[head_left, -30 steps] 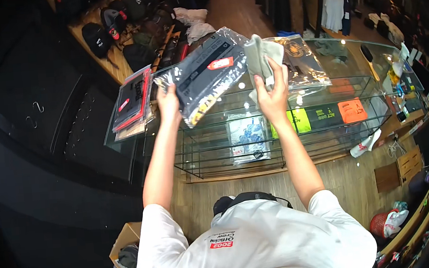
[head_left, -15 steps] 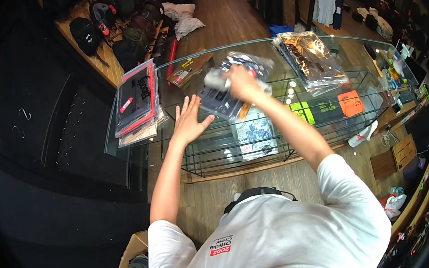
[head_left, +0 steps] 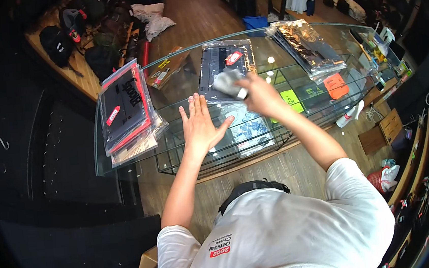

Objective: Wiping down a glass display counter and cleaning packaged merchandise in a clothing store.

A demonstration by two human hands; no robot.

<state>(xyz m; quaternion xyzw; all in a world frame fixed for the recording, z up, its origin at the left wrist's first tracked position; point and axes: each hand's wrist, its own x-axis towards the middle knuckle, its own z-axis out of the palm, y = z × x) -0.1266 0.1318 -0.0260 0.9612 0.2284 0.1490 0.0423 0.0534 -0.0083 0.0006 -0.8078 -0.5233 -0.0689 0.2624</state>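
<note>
My right hand (head_left: 263, 98) grips a crumpled grey cloth (head_left: 227, 83). The cloth lies on the lower half of a dark garment in a clear plastic bag (head_left: 213, 60), which has a red tag near its top. This package rests on the glass counter (head_left: 175, 92). Spread flat, with nothing in it, my left hand (head_left: 201, 128) is by the bag's lower left corner, its fingertips at or just beside the edge; I cannot tell whether they touch it. The cloth and right hand hide part of the bag's lower side.
To the left lies a stack of bagged garments (head_left: 126, 103), black and red on top. Another pile of glossy bagged garments (head_left: 311, 49) is at the right. Under the glass are an orange card (head_left: 336, 86), a yellow-green card (head_left: 291, 100) and a bagged white-and-blue print (head_left: 249, 128).
The bagged garment, slanted and blurred before, now lies straighter. My right hand and the cloth have moved down over it toward me. My left hand stays spread. The whole view has shifted.
</note>
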